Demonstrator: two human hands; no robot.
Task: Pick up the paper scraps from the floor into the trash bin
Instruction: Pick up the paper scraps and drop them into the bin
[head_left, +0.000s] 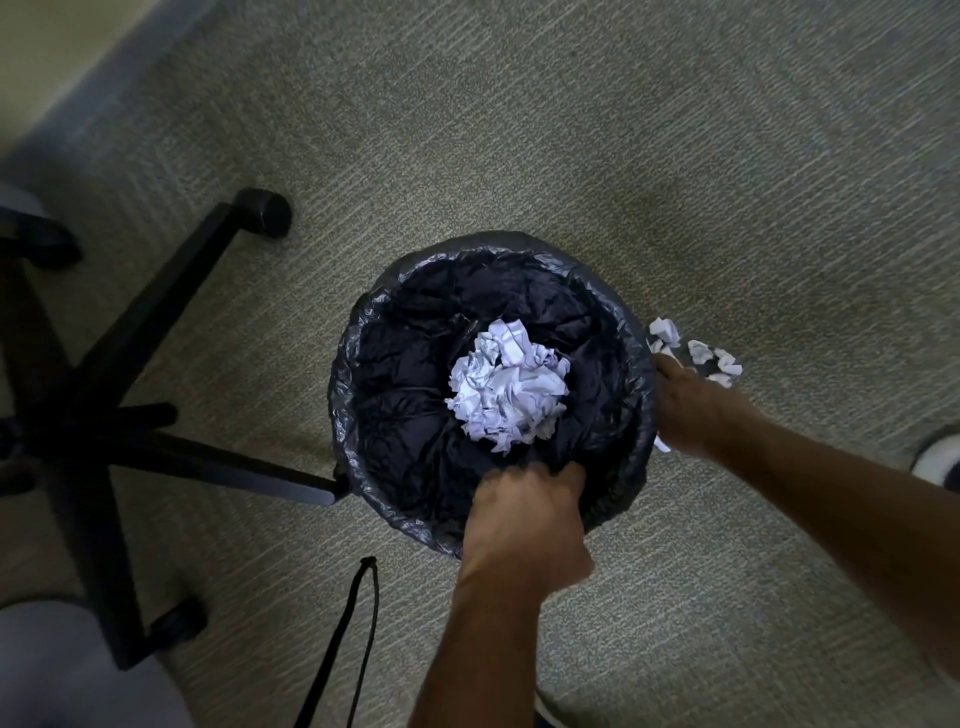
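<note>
**Camera Configuration: Single Head View**

One wide-angle head-worn camera looks steeply down, almost vertically, from standing height. The trash bin (493, 384) sits at frame centre, seen into its mouth. Carpet (623, 156) fills the far field; both forearms enter from the near edge. No second view exists.

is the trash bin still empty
No, a heap of crumpled paper scraps already lies at the bottom of the black-lined trash bin.
</note>
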